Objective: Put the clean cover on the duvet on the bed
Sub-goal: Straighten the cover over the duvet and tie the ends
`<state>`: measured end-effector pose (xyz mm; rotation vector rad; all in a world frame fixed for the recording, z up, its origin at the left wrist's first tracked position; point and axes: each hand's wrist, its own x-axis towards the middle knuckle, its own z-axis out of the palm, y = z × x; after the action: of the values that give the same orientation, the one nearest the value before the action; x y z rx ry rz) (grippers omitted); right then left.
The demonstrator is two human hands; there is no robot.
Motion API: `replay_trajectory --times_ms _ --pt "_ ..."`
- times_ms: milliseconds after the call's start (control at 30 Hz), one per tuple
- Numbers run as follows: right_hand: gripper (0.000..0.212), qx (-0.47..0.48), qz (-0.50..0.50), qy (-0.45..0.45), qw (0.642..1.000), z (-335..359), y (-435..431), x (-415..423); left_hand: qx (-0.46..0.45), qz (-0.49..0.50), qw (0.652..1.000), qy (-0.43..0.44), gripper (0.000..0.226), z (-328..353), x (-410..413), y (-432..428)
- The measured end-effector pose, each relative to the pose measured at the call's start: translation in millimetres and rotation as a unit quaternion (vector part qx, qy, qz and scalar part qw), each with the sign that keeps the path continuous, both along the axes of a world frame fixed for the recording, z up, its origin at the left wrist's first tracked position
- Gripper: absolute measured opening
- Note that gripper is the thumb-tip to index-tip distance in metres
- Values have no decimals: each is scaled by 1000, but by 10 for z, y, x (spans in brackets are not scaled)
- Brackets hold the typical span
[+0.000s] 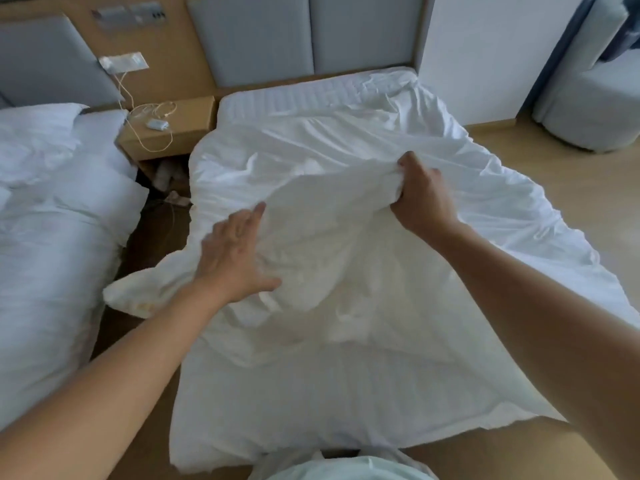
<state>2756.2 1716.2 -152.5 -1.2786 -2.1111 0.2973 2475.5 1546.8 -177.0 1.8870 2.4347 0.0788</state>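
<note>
While the person stands at the foot of the bed, the bedding lies straight ahead of both arms, its long axis running away from them toward the headboard. The cover, thin and bright white, is spread over most of the mattress and hangs off its right side. The duvet is a thicker, creamier heap in the near middle, directly under the hands. The right hand reaches farther up the bed. Its fingers are curled tight round a bunched ridge of fabric, which it holds lifted off the surface with the knuckles turned up. White lies on white here, so this ridge seems to be the cover's edge drawn over the duvet, though that cannot be told for sure. The left hand is nearer the person and off to the left. It lies flat with fingers spread and the thumb out, pressing down on the duvet and holding nothing. A duvet corner pokes out past the bed's left edge, beyond the left hand, toward the second bed. The coming move probably turns on that corner. It lies left of the left hand, which is much the nearer to it, and it needs tucking in.
</note>
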Motion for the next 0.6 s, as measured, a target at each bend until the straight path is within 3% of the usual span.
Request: replay_trajectory --times_ms 67,167,300,367,433,600 --pt "25 7 23 -18 1000 -18 -122 -70 9 -8 998 -61 142 -141 331 201" --pt "25 18 17 -34 999 -48 -236 -129 -45 46 995 -74 133 -477 470 426" --pt "26 24 -3 -61 998 -51 -311 -49 -75 53 992 -92 57 -899 -8 332" --pt "27 39 -9 -64 997 -56 -320 -16 -96 28 985 -137 46 -1007 -229 280" --pt "28 47 -11 -59 997 -82 -333 -31 -109 -6 983 -150 60 -1110 -320 239" --pt "34 47 -4 -55 997 -170 -271 -130 -253 23 967 -9 125 -1596 -435 11"
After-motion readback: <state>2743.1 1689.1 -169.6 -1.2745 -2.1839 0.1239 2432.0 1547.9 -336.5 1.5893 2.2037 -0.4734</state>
